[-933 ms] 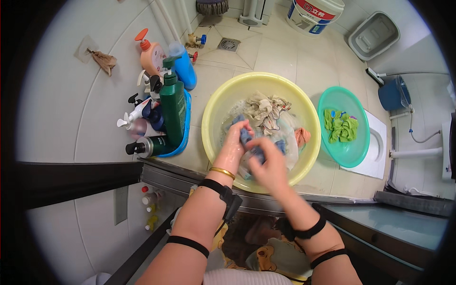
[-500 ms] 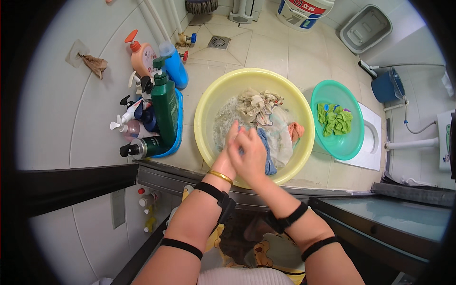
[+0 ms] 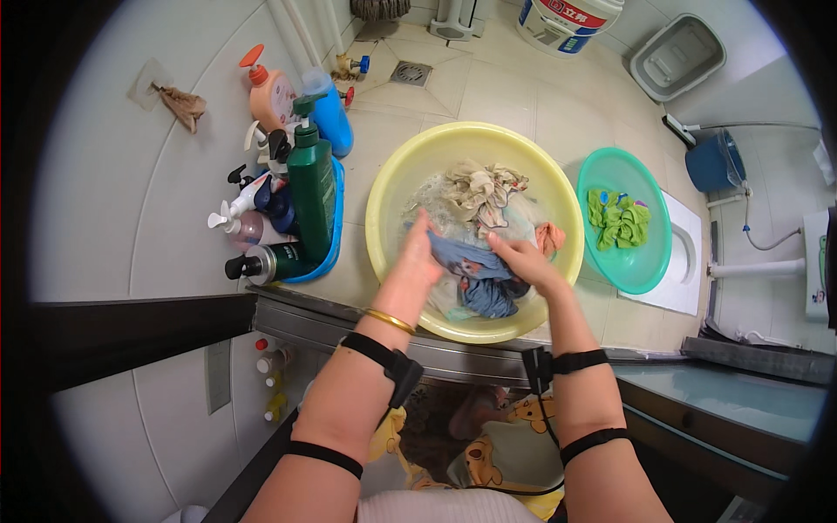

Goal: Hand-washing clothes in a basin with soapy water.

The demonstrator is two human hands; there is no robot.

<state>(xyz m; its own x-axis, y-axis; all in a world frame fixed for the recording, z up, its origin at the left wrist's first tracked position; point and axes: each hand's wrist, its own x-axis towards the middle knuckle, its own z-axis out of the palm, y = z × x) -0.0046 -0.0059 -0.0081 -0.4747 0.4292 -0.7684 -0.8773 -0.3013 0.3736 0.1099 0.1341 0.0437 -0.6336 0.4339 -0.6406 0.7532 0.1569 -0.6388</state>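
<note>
Here, head view, left hand: the left hand (image 3: 418, 254) points away from the body, fingers extended, its inner side touching one end of the blue printed cloth (image 3: 469, 256); whether it closes on that end, I cannot tell.
Right hand: the right hand (image 3: 529, 264) grips the cloth's other end, thumb lying over the fabric.
Blue printed cloth: spread between the two hands over the yellow basin (image 3: 376, 228), a crumpled darker part hanging just below and left of the right hand.
Yellow basin: around and beneath both hands; sudsy water (image 3: 425, 197) lies beyond the left hand.
Other laundry: a beige cloth (image 3: 478, 190) beyond and between the hands; an orange cloth (image 3: 549, 236) just beyond the right hand.
Green basin: to the right of the right hand, the green basin (image 3: 642, 272) holds a lime-green cloth (image 3: 624, 224).
Blue caddy: left of the left hand, the blue caddy (image 3: 336, 228) carries a dark green pump bottle (image 3: 312, 193).
Gold bracelet: behind the left hand, the gold bracelet (image 3: 390, 321) circles the forearm.
</note>
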